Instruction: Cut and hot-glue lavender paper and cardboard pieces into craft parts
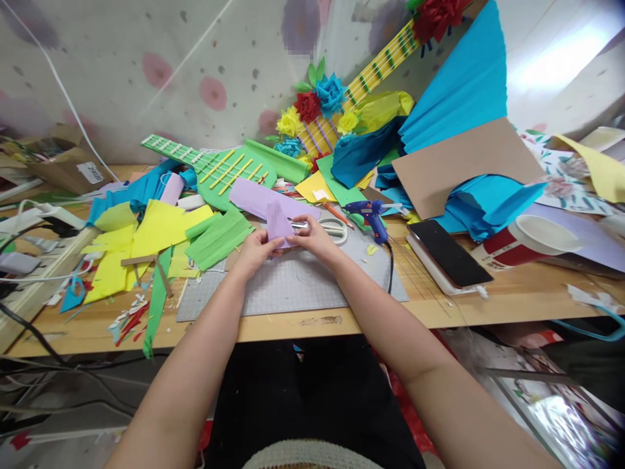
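A small piece of purple crepe paper [278, 223] is held between both hands above the grey cutting mat [293, 286]. My left hand [258, 251] pinches its lower left edge with thumb and fingers. On the other side, my right hand [310, 238] pinches its lower right edge. Just behind lies a longer purple paper strip [258, 198]. Scissors with white handles [334, 230] rest beside my right hand, their blades partly hidden by it. Green crepe paper [219, 238] lies left of my left hand.
A blue glue gun [374, 218] with a black cord stands right of the mat. Farther right are a phone [449, 253] and a paper cup [527, 241]. Yellow paper [166, 228] and scraps lie left. A green paper guitar [229, 172] lies behind.
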`<state>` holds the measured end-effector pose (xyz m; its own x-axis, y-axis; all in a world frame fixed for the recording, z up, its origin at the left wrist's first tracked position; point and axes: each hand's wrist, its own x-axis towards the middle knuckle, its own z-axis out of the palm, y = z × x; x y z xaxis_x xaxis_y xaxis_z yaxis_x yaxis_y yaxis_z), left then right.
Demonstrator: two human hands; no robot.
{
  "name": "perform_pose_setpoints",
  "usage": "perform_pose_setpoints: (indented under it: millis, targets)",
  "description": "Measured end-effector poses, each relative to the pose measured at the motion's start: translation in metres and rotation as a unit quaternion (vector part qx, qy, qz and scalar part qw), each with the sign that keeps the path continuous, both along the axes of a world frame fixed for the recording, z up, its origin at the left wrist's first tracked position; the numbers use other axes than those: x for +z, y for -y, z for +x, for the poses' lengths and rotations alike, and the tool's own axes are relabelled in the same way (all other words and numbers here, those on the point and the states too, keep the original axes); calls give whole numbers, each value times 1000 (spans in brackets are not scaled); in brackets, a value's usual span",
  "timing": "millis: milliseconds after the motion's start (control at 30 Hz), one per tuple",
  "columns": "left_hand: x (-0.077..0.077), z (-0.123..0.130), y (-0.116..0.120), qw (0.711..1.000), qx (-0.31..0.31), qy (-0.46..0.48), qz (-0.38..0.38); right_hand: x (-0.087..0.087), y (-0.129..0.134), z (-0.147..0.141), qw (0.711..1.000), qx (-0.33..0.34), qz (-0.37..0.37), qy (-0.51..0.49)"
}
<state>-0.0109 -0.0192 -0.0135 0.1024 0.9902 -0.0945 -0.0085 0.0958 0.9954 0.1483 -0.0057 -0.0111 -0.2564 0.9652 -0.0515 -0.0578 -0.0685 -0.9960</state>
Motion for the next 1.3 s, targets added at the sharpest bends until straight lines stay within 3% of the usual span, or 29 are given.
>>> perform_pose_setpoints:
  millis: [133,367,600,867,1000,1067,1167,1300]
  targets:
    - [0,1,0,1000,0,4,5,-3,-3,1,1000,-27,11,-3]
    - [-6,1,0,999,17,-13,35,-5,-4,-1,999,-14,40,-2]
    - [-4,1,2,998,-16,-42,52,-4,-6,1,998,-3,53,-40]
    - [-8,1,1,984,45,-124,122,-8,-8,-2,997,-11,28,-72]
    - [2,0,2,998,-30,34,31,-7,-12,1,992,-25,-2,-120]
    - [8,0,3,988,-75,127,-54,-5,-12,2,986,-7,-30,-162]
    - [12,0,4,963,-132,178,-150,-2,-9,2,978,58,-61,-193]
    - [8,-1,5,945,-153,236,-169,0,-5,1,974,101,-72,-191]
